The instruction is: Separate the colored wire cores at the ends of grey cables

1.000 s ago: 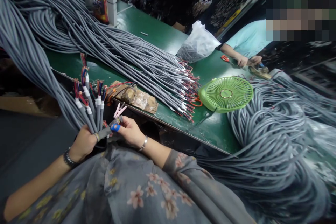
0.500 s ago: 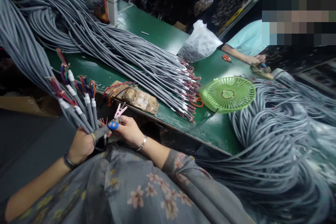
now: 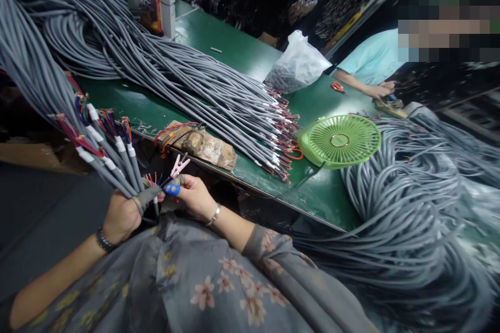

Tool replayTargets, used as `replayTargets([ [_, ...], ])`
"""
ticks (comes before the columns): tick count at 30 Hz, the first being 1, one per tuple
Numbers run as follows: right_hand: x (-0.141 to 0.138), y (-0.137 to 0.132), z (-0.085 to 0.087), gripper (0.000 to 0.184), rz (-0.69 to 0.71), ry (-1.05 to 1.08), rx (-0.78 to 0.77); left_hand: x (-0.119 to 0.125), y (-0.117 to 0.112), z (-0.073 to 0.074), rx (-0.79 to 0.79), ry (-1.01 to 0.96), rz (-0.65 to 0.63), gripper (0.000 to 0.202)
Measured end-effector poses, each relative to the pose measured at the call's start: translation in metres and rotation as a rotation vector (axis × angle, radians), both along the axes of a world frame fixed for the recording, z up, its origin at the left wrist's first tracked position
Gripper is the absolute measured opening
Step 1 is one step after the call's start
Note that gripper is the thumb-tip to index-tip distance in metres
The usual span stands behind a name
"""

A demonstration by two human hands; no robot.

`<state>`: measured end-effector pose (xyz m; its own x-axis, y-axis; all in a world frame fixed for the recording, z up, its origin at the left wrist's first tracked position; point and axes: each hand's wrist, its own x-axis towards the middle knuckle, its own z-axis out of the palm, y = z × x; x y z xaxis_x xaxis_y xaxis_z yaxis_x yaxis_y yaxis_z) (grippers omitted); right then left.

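My left hand (image 3: 121,214) is closed round a fan of several grey cables (image 3: 105,158), whose stripped ends show white sleeves and coloured wires pointing up and left. A grey wrap covers one finger. My right hand (image 3: 194,195) pinches a small pink tool (image 3: 178,166) by its base, with a blue cap on the thumb tip. It sits right beside the coloured wire ends of one cable. Both hands hover just in front of the green table's (image 3: 128,104) near edge.
A large bundle of grey cables (image 3: 187,83) lies across the table. A tape-wrapped brown block (image 3: 201,145), a green fan (image 3: 339,140) and a white plastic bag (image 3: 297,65) sit on it. More cables (image 3: 410,203) pile at right. Another person's hands (image 3: 380,88) work near orange scissors (image 3: 336,86).
The fan of cables in my left hand has tilted over to the left. My right hand stays by the wire ends with the pink tool.
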<state>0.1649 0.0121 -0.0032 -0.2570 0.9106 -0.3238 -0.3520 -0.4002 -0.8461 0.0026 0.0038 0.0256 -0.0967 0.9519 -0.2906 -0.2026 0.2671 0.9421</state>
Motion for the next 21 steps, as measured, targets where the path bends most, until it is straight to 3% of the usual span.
replayTargets([
  [8,0.007,-0.003,-0.010,0.056,0.079,0.048,-0.017,0.004,0.000,0.007,-0.036,-0.041,0.056,0.020],
  [12,0.013,0.007,-0.013,0.060,-0.007,0.128,-0.087,0.008,0.000,0.014,-0.074,-0.078,0.086,0.028],
  [16,0.014,0.028,-0.007,0.064,-0.023,0.148,-0.158,0.009,0.004,0.020,-0.080,-0.106,-0.002,0.032],
  [21,0.007,0.041,-0.007,0.066,0.001,0.193,-0.066,0.009,0.012,0.021,-0.090,-0.110,-0.122,0.030],
])
